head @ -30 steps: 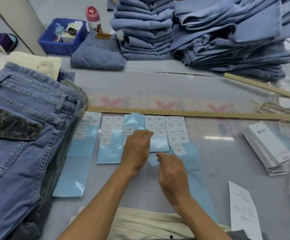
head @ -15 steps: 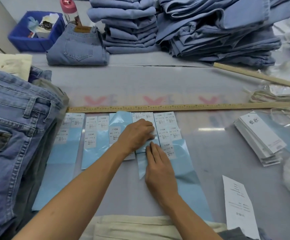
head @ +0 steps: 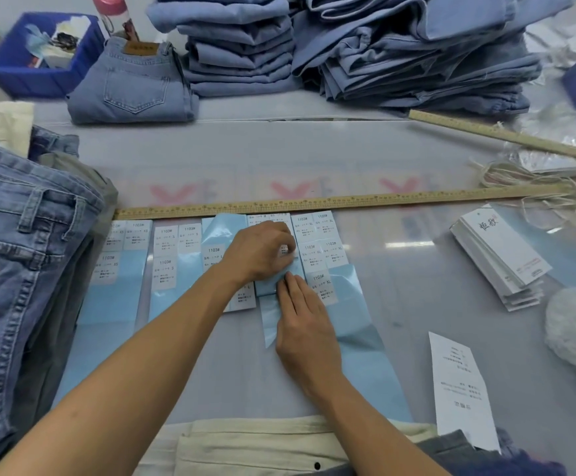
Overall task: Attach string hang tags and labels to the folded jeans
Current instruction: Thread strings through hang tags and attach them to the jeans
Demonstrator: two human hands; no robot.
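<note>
- The worktop (head: 399, 304) carries everything: big stacks of folded jeans (head: 238, 46) along the far edge, another pile of jeans (head: 22, 252) at the near left, none of it tagged from what shows here.
- A long wooden ruler (head: 314, 202) lies across the middle, and the blue label sheets (head: 114, 293) are lined up just below it, side by side.
- Over on the right, a stack of hang tags (head: 499, 255) sits well apart from the hands, with loose string (head: 526, 187) bundled just beyond it.
- Both hands are on the middle sheet. The left hand (head: 262, 252) is curled, its fingertips pinching at a white label (head: 283, 250) on that sheet; how much of the label is lifted, I cannot tell.
- The right hand (head: 303, 324) lies flat, fingers straight, pressing the blue backing down just below the left. Nothing is held in it.
- Judgement: this is the peel. To do it well, keep the right hand firm so the backing doesn't ride up, and draw the label off low and slowly from a corner so it neither curls nor tears.
- Keep the sticky side off the neighbouring labels on the way to the jeans.
</note>
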